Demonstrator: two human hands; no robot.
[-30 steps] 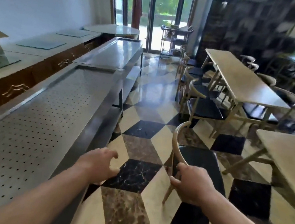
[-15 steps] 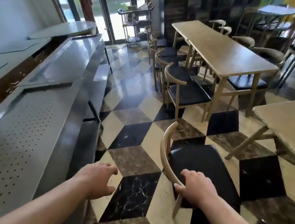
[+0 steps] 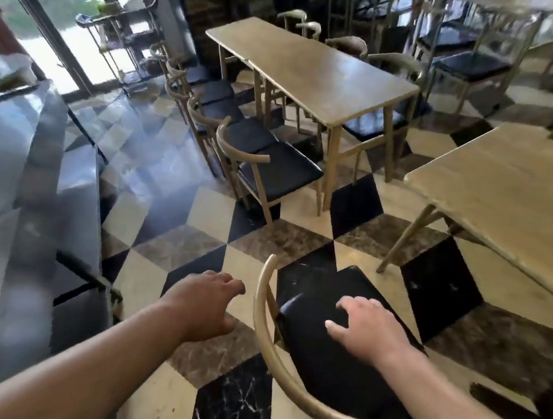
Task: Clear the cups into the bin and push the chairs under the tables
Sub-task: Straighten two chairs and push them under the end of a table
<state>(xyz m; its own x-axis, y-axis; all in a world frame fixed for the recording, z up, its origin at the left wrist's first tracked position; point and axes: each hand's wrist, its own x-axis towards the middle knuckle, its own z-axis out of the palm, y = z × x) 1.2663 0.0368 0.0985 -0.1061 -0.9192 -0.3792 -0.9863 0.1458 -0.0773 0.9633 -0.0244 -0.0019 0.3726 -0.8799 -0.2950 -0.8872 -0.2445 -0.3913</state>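
Observation:
A wooden chair (image 3: 284, 368) with a curved back rail and black seat stands just below me, out from the light wooden table (image 3: 517, 202) at the right. My right hand (image 3: 368, 326) hovers over the black seat, fingers spread, holding nothing. My left hand (image 3: 204, 304) is left of the back rail, fingers loosely curled, apart from the rail. No cups are visible.
A long steel counter (image 3: 39, 189) runs along the left. A second wooden table (image 3: 315, 72) stands further back with a row of black-seated chairs (image 3: 265, 170) along its left side. More chairs and tables fill the back right. The checkered floor aisle lies between.
My right hand has let go of the chair's back rail and moved over the seat. My left hand has come closer to the rail. The view has swung right toward the tables.

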